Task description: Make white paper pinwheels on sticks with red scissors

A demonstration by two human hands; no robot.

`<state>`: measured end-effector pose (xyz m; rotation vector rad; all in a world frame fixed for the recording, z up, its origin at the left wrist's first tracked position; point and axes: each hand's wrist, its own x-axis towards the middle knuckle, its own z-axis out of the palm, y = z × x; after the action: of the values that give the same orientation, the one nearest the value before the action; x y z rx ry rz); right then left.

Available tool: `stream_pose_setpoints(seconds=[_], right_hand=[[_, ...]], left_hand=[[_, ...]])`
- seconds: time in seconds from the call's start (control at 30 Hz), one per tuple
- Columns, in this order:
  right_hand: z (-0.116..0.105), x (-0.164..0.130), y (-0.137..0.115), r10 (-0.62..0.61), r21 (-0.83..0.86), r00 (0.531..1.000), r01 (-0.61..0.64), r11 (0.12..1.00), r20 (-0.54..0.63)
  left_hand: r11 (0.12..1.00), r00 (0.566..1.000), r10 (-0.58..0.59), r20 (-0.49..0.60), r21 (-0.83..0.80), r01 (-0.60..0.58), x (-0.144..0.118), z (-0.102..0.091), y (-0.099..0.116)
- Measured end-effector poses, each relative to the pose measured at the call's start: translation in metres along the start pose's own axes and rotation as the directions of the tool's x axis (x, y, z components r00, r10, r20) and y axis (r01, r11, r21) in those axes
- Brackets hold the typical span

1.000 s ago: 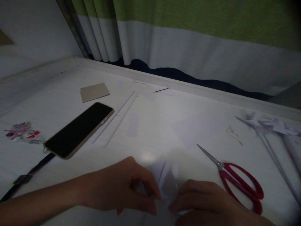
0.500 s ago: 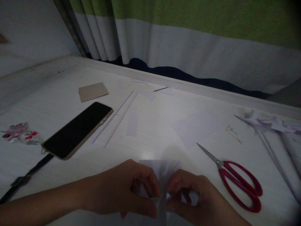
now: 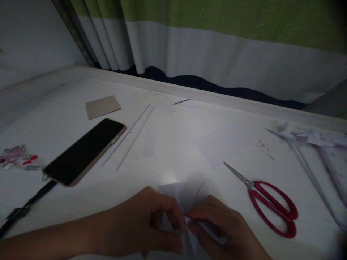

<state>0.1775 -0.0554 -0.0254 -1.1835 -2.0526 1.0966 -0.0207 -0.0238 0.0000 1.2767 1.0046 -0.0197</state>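
Observation:
A white sheet of paper with creases (image 3: 181,189) lies at the bottom centre, partly hidden by both hands. My left hand (image 3: 154,220) comes in from the left, thumb and fingers curled in a pinch on the paper's middle. From the other side my right hand (image 3: 219,224) pinches a folded edge of the same paper, its fingertips almost touching those of my left hand. Red-handled scissors (image 3: 271,206) lie on the white table just right of my right hand, blades pointing away to the left.
A dark-screened phone (image 3: 86,151) with a black strap (image 3: 29,206) lies at left, near a clear bag of red bits (image 3: 20,157). Two thin paper rods (image 3: 135,137), a beige card (image 3: 103,107), flat paper (image 3: 222,142) and crumpled paper scraps (image 3: 306,139) surround the work.
The paper between my hands has flattened, and its creased far part shows more. My right fingertips have moved slightly left along the fold. The whole view has shifted a little.

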Motion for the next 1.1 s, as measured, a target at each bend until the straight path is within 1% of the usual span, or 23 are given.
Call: stream_pose_setpoints(seconds=[0.07,0.2,0.33,0.5,0.57,0.67,0.8,1.1], right_hand=[[0.0003,-0.0002,0.0008,-0.016,0.005,1.0,0.016,1.0,-0.022],[0.0023,-0.0005,0.0018,-0.053,0.019,0.999,0.053,0.998,-0.014],[0.0043,-0.0014,0.0022,0.003,0.044,1.0,-0.002,0.999,-0.02],[0.0055,-0.0004,0.0024,-0.057,0.059,0.996,0.061,0.996,-0.068],[0.0054,0.0007,0.0021,-0.053,0.052,0.996,0.057,0.997,-0.077],[0.0046,0.0018,0.0012,-0.036,0.046,0.997,0.039,0.998,-0.072],[0.0035,0.0023,-0.0002,-0.031,0.045,0.997,0.034,0.998,-0.067],[0.0058,0.0027,-0.0027,-0.029,0.046,0.998,0.032,0.998,-0.059]], left_hand=[[1.0,1.0,-0.001,-0.013,0.009,0.001,0.0,0.0013,-0.0009],[1.0,1.0,0.018,-0.023,0.015,-0.018,0.0011,0.0025,-0.0033],[0.999,1.0,0.026,-0.017,0.024,-0.025,0.0019,0.0018,-0.0042],[0.998,0.999,0.036,-0.031,0.043,-0.035,0.0028,0.0024,-0.0053],[0.997,0.998,0.048,-0.035,0.057,-0.046,0.003,0.0026,-0.0064],[0.993,0.996,0.076,-0.038,0.094,-0.072,0.0022,0.0024,-0.0076],[0.991,0.996,0.083,-0.033,0.11,-0.079,0.0011,0.0019,-0.007],[0.989,0.994,0.11,-0.028,0.105,-0.106,0.0048,0.0026,-0.0096]])
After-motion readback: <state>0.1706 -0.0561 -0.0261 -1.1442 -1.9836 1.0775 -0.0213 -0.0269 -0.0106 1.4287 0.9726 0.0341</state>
